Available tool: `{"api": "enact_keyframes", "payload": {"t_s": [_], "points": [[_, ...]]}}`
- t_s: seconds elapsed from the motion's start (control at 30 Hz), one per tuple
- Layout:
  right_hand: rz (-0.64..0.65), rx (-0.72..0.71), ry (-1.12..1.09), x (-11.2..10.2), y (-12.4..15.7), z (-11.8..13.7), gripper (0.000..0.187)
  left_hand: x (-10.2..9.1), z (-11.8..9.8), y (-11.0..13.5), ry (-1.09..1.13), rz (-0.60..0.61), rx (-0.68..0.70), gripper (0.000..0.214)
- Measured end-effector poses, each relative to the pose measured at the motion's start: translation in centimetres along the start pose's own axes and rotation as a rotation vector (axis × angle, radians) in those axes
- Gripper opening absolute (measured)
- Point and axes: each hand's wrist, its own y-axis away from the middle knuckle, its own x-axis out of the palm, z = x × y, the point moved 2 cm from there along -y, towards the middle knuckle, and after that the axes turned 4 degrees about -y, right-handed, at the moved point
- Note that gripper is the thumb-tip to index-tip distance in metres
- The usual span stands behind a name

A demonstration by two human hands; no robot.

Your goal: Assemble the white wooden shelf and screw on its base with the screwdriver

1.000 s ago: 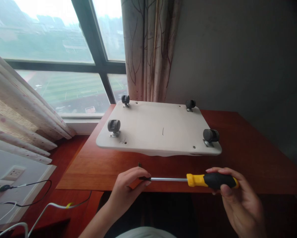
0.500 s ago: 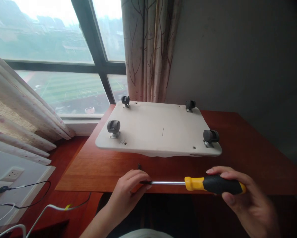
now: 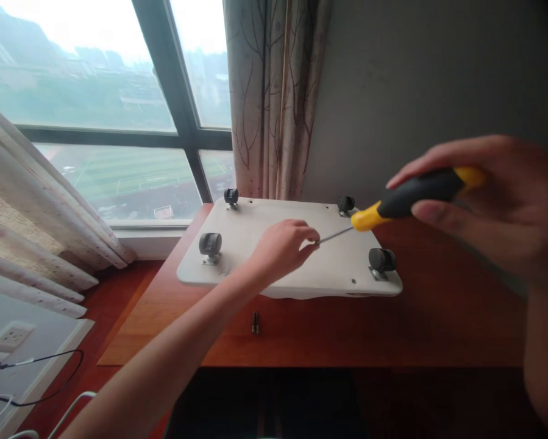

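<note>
A yellow-and-black screwdriver (image 3: 413, 194) is held by its handle in my right hand (image 3: 506, 201), its thin shaft slanting down to the left. At the shaft's end, my left hand (image 3: 289, 244) is pinched closed around the tip. Whatever small piece may be between those fingers is hidden. Both hands are over a white board (image 3: 274, 213) lying on the table, with black casters (image 3: 210, 245) at its corners pointing up. Small holes (image 3: 353, 281) show near the board's edges. Two dark screws (image 3: 255, 323) lie side by side in front of the board.
The reddish-brown wooden table (image 3: 328, 335) carries the board. Behind are a patterned curtain (image 3: 274, 97), a grey wall (image 3: 415, 91) and a window (image 3: 118, 171). Down on the left, cables (image 3: 49, 390) run near a wall socket (image 3: 14, 338).
Both hands have risen and moved forward from the table's front edge to above the board, bringing the screwdriver along. Its shaft has gone from level to tilted. The two screws are now fully visible.
</note>
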Motion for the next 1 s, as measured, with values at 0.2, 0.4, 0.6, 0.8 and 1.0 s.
{"api": "enact_keyframes", "payload": {"t_s": [0.2, 0.4, 0.6, 0.8, 1.0], "points": [[0.094, 0.033, 0.151, 3.6, -8.9, -6.0, 0.024, 4.5, 2.7, -11.9, -0.069, 0.098, -0.167, 0.016], [0.175, 0.112, 0.222, 7.3, -12.9, -11.8, 0.032, 8.0, 5.2, -16.6, -0.070, 0.139, -0.297, 0.018], [0.169, 0.221, 0.157, 7.8, -13.7, -14.2, 0.031, 9.2, 6.9, -17.6, -0.057, 0.175, -0.311, 0.023], [0.195, 0.269, 0.115, 8.1, -14.3, -15.1, 0.028, 10.1, 6.8, -17.8, -0.059, 0.202, -0.321, 0.026], [0.191, 0.293, 0.131, 9.1, -14.3, -16.5, 0.026, 10.0, 6.5, -17.1, -0.104, 0.246, -0.316, 0.028]]}}
